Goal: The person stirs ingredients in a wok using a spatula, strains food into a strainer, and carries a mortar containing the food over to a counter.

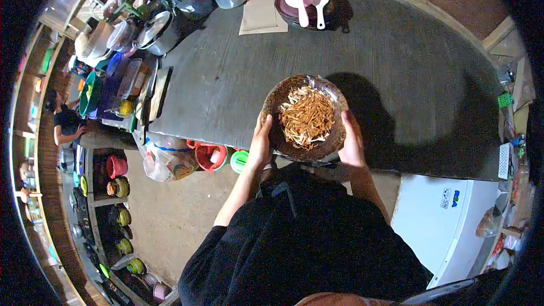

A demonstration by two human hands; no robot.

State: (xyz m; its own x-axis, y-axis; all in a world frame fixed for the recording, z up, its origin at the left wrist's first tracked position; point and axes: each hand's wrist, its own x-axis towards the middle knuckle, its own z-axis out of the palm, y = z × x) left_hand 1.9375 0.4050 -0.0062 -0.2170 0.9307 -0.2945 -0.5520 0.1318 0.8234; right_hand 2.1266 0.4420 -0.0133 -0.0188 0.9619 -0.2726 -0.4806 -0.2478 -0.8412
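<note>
A round brown bowl [275, 99] is held near the front edge of the dark tabletop [226, 90]. Inside it lies a heap of thin brown strips [309, 116], with paler whitish ones around the edges. My left hand [262, 140] grips the bowl's left side, thumb over the rim. On the opposite side, my right hand [352, 140] holds the rim the same way. Most of the fingers are hidden under the bowl. I cannot tell whether its base touches the table.
At the back are a pink spoon [298, 1], a white spoon [320, 7] and brown paper [258, 17]. Pots [160, 33] and containers crowd the left. A plastic bag [164, 158] and red basin [209, 157] are below the edge. A white fridge [425, 215] stands right; another person [65, 122], far left.
</note>
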